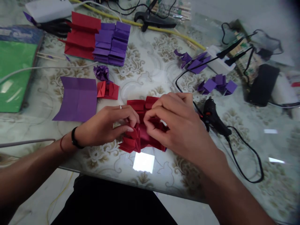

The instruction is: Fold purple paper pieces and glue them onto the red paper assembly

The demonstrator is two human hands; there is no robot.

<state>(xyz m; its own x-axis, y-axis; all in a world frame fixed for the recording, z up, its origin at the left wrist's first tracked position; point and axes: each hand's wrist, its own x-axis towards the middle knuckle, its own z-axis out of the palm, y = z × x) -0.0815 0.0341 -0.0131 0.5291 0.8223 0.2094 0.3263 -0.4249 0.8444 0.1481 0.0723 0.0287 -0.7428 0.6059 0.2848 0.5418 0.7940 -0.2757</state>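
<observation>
A folded red paper piece (131, 144) lies on the table just in front of me, under both hands. My left hand (117, 123) pinches its left folds between thumb and fingers. Over its right side is my right hand (172, 117), fingers bent and fingertips pressed together at the paper; whatever they hold is hidden. To the left are a creased purple sheet (78, 100), a small folded red piece (108, 90) and a crumpled purple scrap (102, 72). A black glue gun (215, 118) rests right of my right hand.
Red folded paper (82, 37) and purple folded paper (112, 43) stand at the back left. More purple pieces (217, 85) sit near a white power strip (219, 59). A green pack (16, 75) lies far left. Cables and black pliers (154, 21) spread along the back.
</observation>
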